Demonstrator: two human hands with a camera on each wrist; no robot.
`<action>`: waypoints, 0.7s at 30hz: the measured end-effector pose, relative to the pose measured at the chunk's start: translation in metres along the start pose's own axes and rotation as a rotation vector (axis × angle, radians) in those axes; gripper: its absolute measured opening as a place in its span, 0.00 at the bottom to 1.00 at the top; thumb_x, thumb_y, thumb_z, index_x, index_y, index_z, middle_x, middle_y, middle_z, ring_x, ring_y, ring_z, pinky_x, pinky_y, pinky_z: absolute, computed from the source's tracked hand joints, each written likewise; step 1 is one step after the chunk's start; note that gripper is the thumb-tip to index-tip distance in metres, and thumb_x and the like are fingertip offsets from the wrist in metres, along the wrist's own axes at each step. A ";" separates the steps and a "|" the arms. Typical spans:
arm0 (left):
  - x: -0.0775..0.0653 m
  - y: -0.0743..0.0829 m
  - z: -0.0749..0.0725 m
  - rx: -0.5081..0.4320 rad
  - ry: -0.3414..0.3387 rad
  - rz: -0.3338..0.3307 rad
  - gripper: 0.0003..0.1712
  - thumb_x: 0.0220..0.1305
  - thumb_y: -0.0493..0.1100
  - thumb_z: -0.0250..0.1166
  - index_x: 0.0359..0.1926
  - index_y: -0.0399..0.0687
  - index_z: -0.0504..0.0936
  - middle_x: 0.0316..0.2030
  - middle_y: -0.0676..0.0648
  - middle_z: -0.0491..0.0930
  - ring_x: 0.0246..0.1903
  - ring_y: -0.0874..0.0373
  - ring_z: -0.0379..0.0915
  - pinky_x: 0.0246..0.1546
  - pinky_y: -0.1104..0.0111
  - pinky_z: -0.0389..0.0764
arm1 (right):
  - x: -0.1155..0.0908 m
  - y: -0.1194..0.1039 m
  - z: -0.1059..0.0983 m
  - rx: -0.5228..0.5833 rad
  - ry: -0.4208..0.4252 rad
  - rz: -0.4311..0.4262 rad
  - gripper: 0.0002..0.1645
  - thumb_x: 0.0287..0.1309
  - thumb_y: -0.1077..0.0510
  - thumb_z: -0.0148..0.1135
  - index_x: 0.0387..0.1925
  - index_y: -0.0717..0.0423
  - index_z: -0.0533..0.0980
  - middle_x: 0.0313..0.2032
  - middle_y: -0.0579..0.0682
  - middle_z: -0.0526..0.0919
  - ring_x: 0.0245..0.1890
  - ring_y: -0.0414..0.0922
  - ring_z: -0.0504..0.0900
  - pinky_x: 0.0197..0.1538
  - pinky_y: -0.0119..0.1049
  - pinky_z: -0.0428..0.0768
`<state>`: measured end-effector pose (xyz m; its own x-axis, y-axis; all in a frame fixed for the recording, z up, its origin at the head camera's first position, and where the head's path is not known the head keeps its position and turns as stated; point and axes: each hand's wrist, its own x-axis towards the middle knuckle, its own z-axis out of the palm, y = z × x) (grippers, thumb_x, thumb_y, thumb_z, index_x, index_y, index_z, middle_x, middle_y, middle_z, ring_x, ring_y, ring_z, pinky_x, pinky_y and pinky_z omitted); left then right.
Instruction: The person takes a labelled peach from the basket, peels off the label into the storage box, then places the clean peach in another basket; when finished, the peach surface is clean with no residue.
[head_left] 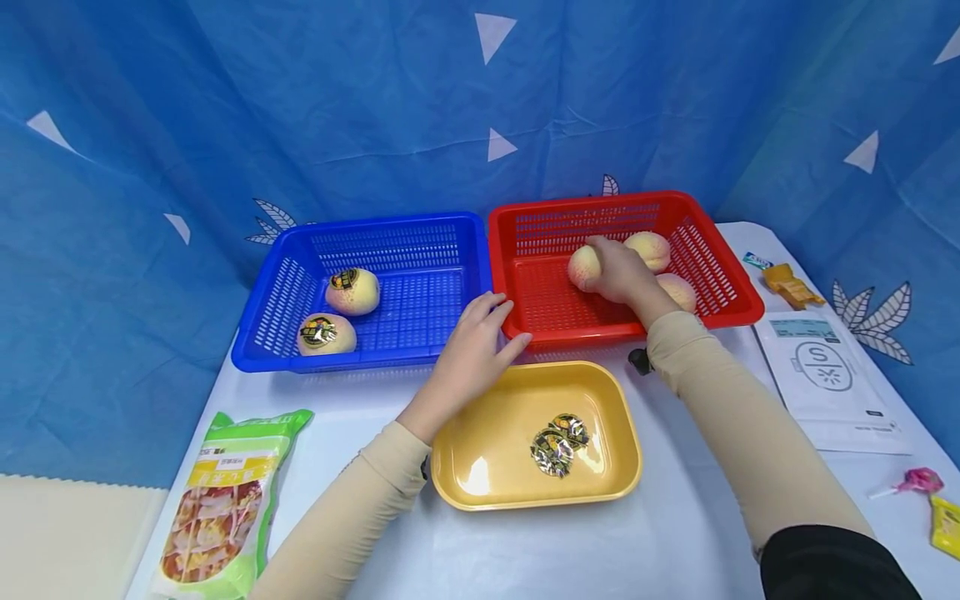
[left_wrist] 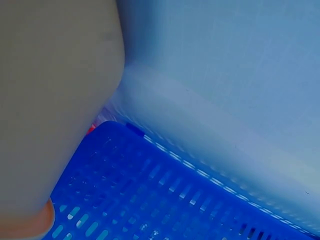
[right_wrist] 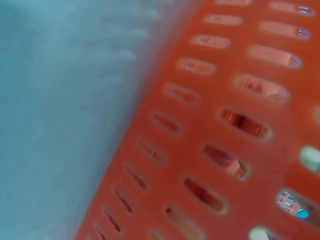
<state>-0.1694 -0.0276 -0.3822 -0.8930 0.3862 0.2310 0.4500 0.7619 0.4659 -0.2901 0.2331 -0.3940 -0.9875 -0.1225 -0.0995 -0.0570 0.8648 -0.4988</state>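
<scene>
My right hand (head_left: 618, 268) reaches into the red basket (head_left: 536, 340) and grips a peach (head_left: 583, 268), fingers over its far side. Two more peaches lie by that hand, one behind (head_left: 649, 250) and one partly hidden under the wrist (head_left: 678, 292). My left hand (head_left: 476, 346) has its fingers spread, fingertips right at the meeting corners of the red and blue baskets. Under its wrist is a yellow tray (head_left: 487, 492) with two round black-and-gold stickers (head_left: 553, 452). In the blue basket (head_left: 262, 360) sit two peaches (head_left: 352, 292) wearing such stickers.
At the left front lies a green food packet (head_left: 225, 500). On the right are a white pouch (head_left: 825, 375), an orange-wrapped snack (head_left: 791, 286), a pink lollipop (head_left: 918, 480) and a yellow packet (head_left: 947, 527). The red basket's slotted wall (right_wrist: 210, 130) fills much of the right wrist view.
</scene>
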 end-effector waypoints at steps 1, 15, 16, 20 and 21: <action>0.000 0.000 0.000 0.000 0.002 0.001 0.33 0.69 0.54 0.63 0.65 0.35 0.74 0.67 0.39 0.70 0.72 0.46 0.60 0.74 0.57 0.62 | -0.001 0.000 0.000 -0.004 0.012 -0.003 0.47 0.57 0.55 0.70 0.74 0.57 0.58 0.68 0.65 0.66 0.67 0.63 0.65 0.73 0.61 0.60; -0.007 -0.002 -0.013 -0.068 0.026 -0.046 0.30 0.69 0.50 0.62 0.66 0.40 0.73 0.68 0.43 0.69 0.73 0.47 0.58 0.74 0.55 0.62 | -0.012 -0.007 -0.004 0.002 0.107 -0.025 0.46 0.57 0.53 0.70 0.73 0.53 0.60 0.70 0.61 0.63 0.67 0.64 0.60 0.68 0.67 0.65; -0.009 -0.003 -0.017 -0.077 0.033 -0.061 0.30 0.69 0.51 0.62 0.67 0.41 0.73 0.69 0.43 0.68 0.73 0.47 0.58 0.74 0.55 0.62 | -0.013 -0.009 -0.005 0.008 0.109 -0.032 0.45 0.57 0.53 0.70 0.73 0.52 0.60 0.70 0.61 0.63 0.68 0.64 0.60 0.68 0.66 0.64; -0.024 -0.015 -0.039 -0.081 0.073 -0.118 0.32 0.68 0.52 0.63 0.69 0.44 0.71 0.70 0.45 0.66 0.74 0.47 0.56 0.73 0.51 0.62 | -0.020 -0.019 -0.008 0.016 0.111 -0.076 0.43 0.59 0.52 0.68 0.73 0.51 0.62 0.70 0.60 0.64 0.70 0.63 0.59 0.70 0.65 0.62; -0.028 -0.019 -0.046 -0.082 0.084 -0.134 0.33 0.68 0.52 0.63 0.69 0.44 0.71 0.71 0.45 0.66 0.74 0.47 0.56 0.73 0.50 0.62 | -0.022 -0.023 -0.009 0.021 0.112 -0.094 0.42 0.59 0.52 0.68 0.72 0.52 0.62 0.70 0.60 0.65 0.70 0.63 0.60 0.71 0.64 0.62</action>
<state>-0.1528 -0.0765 -0.3585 -0.9436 0.2367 0.2314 0.3284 0.7572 0.5646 -0.2682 0.2202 -0.3723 -0.9882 -0.1463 0.0451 -0.1483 0.8417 -0.5192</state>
